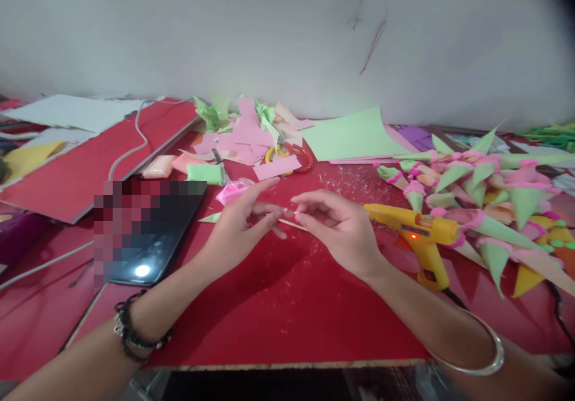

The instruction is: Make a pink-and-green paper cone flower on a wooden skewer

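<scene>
Red bench [278,311]: left hand [240,224] and right hand [341,224] pinch a thin stick [294,224] between them; yellow glue gun [415,233] just right; phone [157,233] left; paper cones [485,203] heaped far right.

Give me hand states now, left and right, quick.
Left hand: fingers pinched on a thin stick at its pink-tipped end.
Right hand: fingers pinched on the same stick; glue gun lies untouched beside it.
</scene>
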The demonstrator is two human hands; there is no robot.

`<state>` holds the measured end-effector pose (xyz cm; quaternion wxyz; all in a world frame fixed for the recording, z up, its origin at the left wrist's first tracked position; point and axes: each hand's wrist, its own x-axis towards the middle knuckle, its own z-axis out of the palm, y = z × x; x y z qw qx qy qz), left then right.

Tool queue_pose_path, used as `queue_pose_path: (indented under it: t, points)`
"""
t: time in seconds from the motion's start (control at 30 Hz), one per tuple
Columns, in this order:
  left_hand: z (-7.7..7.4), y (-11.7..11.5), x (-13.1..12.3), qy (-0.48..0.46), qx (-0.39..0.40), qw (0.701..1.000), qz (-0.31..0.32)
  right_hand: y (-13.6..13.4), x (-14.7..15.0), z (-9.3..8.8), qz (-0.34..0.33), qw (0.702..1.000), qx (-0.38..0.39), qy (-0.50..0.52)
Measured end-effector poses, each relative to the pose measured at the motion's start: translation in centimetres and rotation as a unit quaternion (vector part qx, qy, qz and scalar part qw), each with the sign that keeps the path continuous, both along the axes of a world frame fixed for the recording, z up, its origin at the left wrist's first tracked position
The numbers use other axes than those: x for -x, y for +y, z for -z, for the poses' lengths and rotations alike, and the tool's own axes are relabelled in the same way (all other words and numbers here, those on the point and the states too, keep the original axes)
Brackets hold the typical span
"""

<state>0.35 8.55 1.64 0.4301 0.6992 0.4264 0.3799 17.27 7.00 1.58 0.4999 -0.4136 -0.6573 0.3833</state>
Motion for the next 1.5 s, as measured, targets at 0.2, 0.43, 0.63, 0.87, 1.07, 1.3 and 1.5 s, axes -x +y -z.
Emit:
queue_pose_path:
  t: [0.2, 0.43, 0.63, 0.87, 1.07, 1.3, 1.5]
  points:
    - [0.2, -0.4, 0.0, 0.010, -0.029, 0.998, 0.052, -0.3, 0.1, -0.1, 0.018, 0.987, -0.106, -0.120]
    - [0.1, -0.6, 0.2, 0.043, -0.095, 0.993, 0.058, -0.2, 0.1, 0.1, 0.034, 0.979, -0.119, -0.164]
    - [-0.2, -0.5, 0.3, 0.045, -0.103, 0.993, 0.034, 0.0, 0.0, 0.1, 0.064, 0.981, -0.127, -0.129]
    - [-1.0, 1.5, 2.7, 0.367, -0.278, 0.888, -0.021, 0.5, 0.1, 0.8, 0.062, 0.998, 0.014, -0.011]
    - [-0.6, 2.3, 3.3, 0.492, -0.263, 0.830, -0.001, 0.7, -0.1, 0.4, 0.037, 0.995, 0.080, 0.041]
    - [-0.2, 2.6, 3.7, 0.517, -0.169, 0.839, 0.013, 1.2, 0.0, 1.2, 0.026, 0.982, 0.142, 0.120]
    - [-0.2, 2.7, 3.6, 0.452, -0.148, 0.880, 0.004, 1.2, -0.3, 1.4, -0.036, 0.971, 0.172, 0.164]
